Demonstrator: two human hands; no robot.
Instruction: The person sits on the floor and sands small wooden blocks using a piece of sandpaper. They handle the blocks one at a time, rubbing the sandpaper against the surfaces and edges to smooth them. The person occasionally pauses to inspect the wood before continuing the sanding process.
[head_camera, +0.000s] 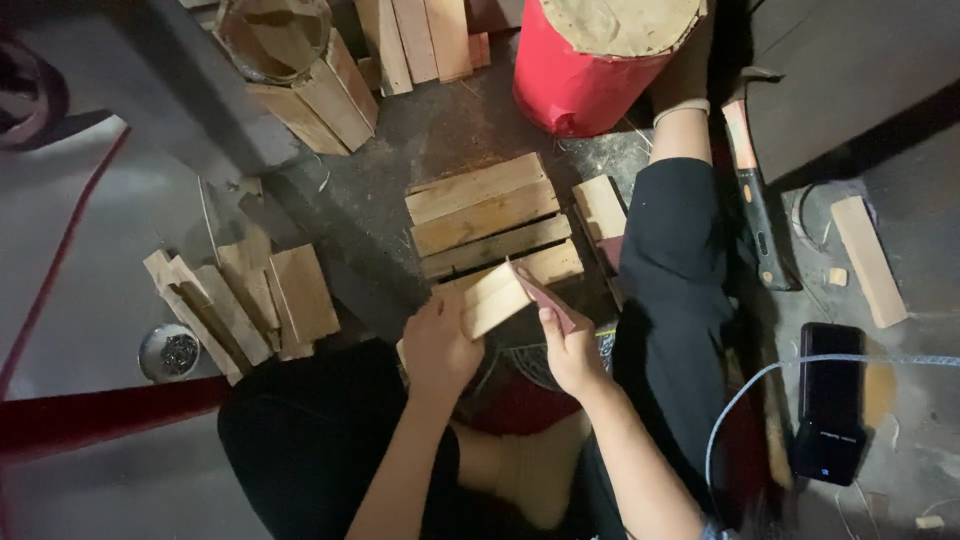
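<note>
the left hand (437, 345) is closed around the lower end of a short wood slat (492, 298), held up above the lap, just in front of a row of slats (490, 215) laid on the floor. the right hand (572, 350) pinches a reddish sheet (545, 297), likely sandpaper, against the slat's far end. the slat looks light, stiff and dry, possibly splintery; best gripped by its long edges near one end. a hammer (755, 200) lies toward the floor's right side, near a red drum (590, 60).
</note>
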